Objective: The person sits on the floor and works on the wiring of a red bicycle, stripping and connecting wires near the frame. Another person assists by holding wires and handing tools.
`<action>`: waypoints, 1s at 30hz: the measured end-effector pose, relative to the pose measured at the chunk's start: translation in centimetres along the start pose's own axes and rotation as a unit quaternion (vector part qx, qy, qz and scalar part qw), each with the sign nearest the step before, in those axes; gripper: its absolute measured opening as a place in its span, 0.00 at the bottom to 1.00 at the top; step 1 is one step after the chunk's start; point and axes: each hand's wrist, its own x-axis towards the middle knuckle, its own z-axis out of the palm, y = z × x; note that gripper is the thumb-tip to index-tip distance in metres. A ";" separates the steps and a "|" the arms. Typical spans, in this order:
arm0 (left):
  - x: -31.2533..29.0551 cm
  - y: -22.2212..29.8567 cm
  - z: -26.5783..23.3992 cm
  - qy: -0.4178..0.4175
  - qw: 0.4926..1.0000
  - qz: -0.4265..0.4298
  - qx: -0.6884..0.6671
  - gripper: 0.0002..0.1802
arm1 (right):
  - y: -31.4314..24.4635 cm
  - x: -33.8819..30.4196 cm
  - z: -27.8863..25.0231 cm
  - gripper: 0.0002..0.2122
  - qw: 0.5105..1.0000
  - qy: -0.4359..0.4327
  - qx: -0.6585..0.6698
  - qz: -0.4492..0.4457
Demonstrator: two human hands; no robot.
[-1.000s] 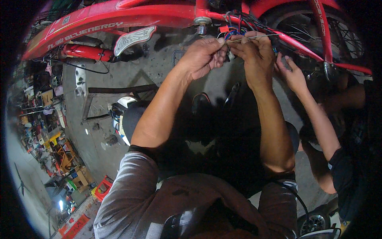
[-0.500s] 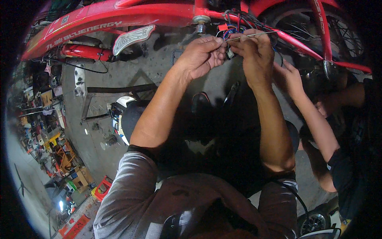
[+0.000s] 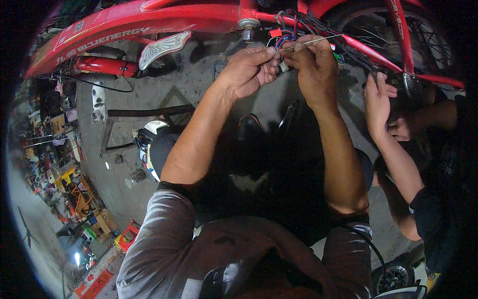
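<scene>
The bundle of coloured wires [image 3: 286, 37] hangs just under the red bike frame [image 3: 164, 22], beside the silver bolt [image 3: 247, 30], and a small connector [image 3: 284, 66] sits between my two hands. Compared with a second ago, my hands have drawn closer together on it, and a thin light wire [image 3: 318, 41] now runs out rightward from my right hand [image 3: 313, 70]. My left hand [image 3: 246, 72] pinches at the connector, fingertips closed on it; my right hand's fingers are clenched round the wire and the plug end. I judge the joint is being worked together or apart; I cannot tell which. To the right, a co-worker's hand [image 3: 377, 97] has risen toward the rear wheel [image 3: 398, 35], fingers loosely spread, well apart from mine.
</scene>
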 end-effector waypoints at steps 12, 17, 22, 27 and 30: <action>-0.3 0.1 0.4 0.030 0.999 0.020 0.037 0.04 | 0.1 0.1 -0.1 0.05 1.000 0.010 -0.002 -0.002; -0.1 -0.1 0.4 0.034 0.995 0.045 0.083 0.04 | 0.0 0.3 -0.3 0.06 1.000 0.019 0.012 0.012; 0.2 -0.6 0.7 0.086 0.964 0.126 0.217 0.05 | -0.2 0.2 -0.2 0.06 1.000 -0.001 -0.008 0.002; 0.0 -1.0 1.2 0.172 0.865 0.211 0.421 0.07 | -0.3 0.2 -0.1 0.06 1.000 0.005 0.020 0.009; -0.2 -1.4 1.4 0.185 0.766 0.309 0.532 0.07 | -0.2 0.3 -0.2 0.06 1.000 0.010 0.026 0.010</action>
